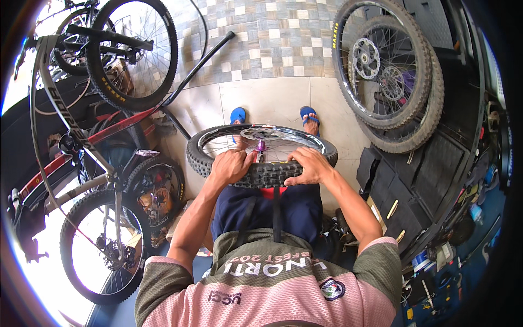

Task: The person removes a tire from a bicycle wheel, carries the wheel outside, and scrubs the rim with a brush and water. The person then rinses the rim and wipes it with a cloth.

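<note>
A knobby bicycle wheel point(260, 176) lies tilted over my lap, its near edge close to my body. It has a black rim, thin spokes, a purple hub point(261, 146) and a silver brake disc point(267, 133) on top. My left hand point(232, 165) grips the near left part of the tire, with its fingers curled over toward the rim. On the near right part, my right hand point(309, 165) is closed on the tire, its thumb pressed on the tread and its fingers over the rim. The undersides of both grips are hidden.
Two more wheels with brake discs point(366, 58) lean at the right, beside black panels point(408, 201). Bicycles, including a grey frame point(81, 136) and a red frame tube point(128, 121), crowd the left. Scattered tools point(427, 294) lie at the lower right. A black bar point(204, 62) slants across the tiled floor point(272, 49).
</note>
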Motion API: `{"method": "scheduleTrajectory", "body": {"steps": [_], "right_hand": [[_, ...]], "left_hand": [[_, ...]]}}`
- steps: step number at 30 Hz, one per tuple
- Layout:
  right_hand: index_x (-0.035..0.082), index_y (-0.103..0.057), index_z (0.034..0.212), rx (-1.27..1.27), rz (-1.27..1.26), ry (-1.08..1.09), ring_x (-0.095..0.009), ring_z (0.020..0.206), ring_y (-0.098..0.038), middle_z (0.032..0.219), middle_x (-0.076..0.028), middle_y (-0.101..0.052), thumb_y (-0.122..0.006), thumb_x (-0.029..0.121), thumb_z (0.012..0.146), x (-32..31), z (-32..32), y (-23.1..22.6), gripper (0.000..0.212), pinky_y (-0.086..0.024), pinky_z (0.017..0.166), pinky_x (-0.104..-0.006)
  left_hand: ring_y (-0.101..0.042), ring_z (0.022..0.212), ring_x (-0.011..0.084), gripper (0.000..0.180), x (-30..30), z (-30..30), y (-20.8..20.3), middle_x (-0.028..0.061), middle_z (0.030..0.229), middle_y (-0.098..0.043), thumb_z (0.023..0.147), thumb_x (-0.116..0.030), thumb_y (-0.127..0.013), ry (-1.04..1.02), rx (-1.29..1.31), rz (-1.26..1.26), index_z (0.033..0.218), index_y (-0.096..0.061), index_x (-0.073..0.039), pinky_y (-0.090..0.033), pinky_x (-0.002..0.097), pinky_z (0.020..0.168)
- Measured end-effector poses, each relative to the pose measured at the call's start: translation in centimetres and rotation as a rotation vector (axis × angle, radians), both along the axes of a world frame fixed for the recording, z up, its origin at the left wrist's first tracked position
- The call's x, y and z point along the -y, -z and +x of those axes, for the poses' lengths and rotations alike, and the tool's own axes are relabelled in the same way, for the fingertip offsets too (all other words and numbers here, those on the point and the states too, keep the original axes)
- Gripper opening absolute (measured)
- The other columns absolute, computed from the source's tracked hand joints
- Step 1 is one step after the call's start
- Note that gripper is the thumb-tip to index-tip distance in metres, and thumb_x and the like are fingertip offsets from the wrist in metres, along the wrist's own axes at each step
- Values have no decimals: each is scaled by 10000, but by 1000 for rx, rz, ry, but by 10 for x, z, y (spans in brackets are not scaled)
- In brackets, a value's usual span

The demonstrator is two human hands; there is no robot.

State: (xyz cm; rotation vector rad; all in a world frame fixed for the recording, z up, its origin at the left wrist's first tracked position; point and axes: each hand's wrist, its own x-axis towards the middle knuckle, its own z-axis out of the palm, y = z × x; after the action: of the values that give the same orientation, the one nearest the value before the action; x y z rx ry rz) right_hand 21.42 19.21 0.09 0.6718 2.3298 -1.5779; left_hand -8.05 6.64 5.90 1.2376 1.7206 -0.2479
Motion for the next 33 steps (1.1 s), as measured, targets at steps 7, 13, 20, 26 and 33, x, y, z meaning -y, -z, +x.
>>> {"method": "scheduleTrajectory", "body": {"steps": [7, 13, 20, 26, 33], "right_hand": [[52, -728, 1295, 24, 118, 75, -381, 1136, -655, 1144, -176, -685, -715, 893, 732, 14, -8, -39, 1012, -469, 1031, -516], [78, -702, 1352, 57, 193, 74, -364, 1162, -647, 1196, -151, -692, -786, 767, 771, 22, -31, -25, 905, -470, 1042, -474], [96, -699, 1372, 138, 96, 59, -337, 1232, -623, 1257, -134, -691, -856, 690, 729, -30, -7, -14, 889, -430, 1089, -450], [82, -664, 1408, 275, 70, -17, -341, 1308, -606, 1348, -145, -673, -850, 674, 741, -53, -10, -26, 911, -419, 1118, -484], [69, -659, 1384, 149, 138, 0, -399, 1249, -642, 1308, -198, -693, -681, 621, 968, -34, -95, -36, 692, -494, 1066, -498]], "left_hand": [[-723, 840, 398, 497, -8, 18, -3, 194, 831, -733, 1080, -397, -545, -8, -11, 316, 774, -700, -38, -568, 527, 785], [-744, 873, 334, 505, -16, 48, 32, 184, 853, -753, 1068, -418, -578, -4, -75, 472, 800, -755, -28, -573, 480, 814], [-609, 1295, 337, 708, -14, -35, 11, 133, 1337, -680, 922, -503, -782, 7, 293, 385, 1466, -614, -82, -403, 506, 1132], [-582, 1357, 322, 701, -7, -59, 44, 119, 1375, -676, 904, -480, -795, 168, 313, 513, 1453, -610, -86, -384, 487, 1139], [-615, 1303, 354, 680, -44, -41, 48, 149, 1331, -687, 948, -472, -752, 179, 456, 518, 1450, -596, -41, -434, 496, 1114]]}}
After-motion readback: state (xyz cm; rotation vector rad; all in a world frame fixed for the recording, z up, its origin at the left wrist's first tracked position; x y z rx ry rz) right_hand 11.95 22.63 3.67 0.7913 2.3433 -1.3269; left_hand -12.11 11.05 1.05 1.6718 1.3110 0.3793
